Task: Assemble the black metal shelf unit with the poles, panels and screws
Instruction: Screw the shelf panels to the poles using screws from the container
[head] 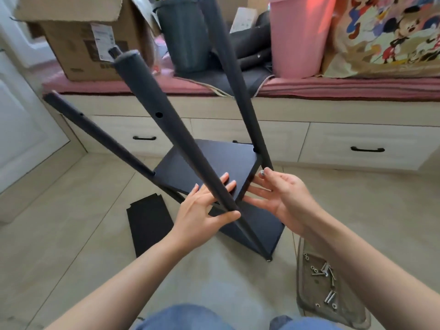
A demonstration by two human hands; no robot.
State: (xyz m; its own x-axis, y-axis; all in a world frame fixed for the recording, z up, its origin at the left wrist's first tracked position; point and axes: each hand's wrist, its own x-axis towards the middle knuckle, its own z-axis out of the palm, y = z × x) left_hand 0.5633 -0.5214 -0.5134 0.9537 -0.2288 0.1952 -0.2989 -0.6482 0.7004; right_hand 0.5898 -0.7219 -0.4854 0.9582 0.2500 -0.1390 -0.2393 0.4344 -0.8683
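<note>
Nearest the camera, blue-clad knees (183, 317) show at the bottom edge, over a pale tiled floor (71, 234). Just to the right of them a shallow grey tray (307, 303) lies on the floor and holds loose silver screws (327, 272).

The shelf unit (214, 177) stands on the floor in front of the knees. Its lower panel (264, 227) sits close to the floor and an upper panel (209, 163) is mounted above it between the poles. The near pole (171, 125) tilts up toward the camera; a left pole (95, 132) and a far pole (228, 67) rise from the other corners, each with screw holes along its length.

The left hand (202, 208) lies spread, its straight fingers pressed on the near edge of the upper panel, with the thumb resting against the near pole. The right hand (281, 194) is palm up beside the panel's right corner, its fingertips pinching a small silver screw (262, 173) next to the base of the far pole.

A spare black panel (150, 225) lies flat on the floor left of the unit.

Beyond stands a low bench with drawers (357, 144), topped by a pink cushion (333, 88). On it sit a cardboard box (83, 44), a dark grey bin (183, 34), a pink bin (297, 36) and a cartoon-print bag (390, 36).
</note>
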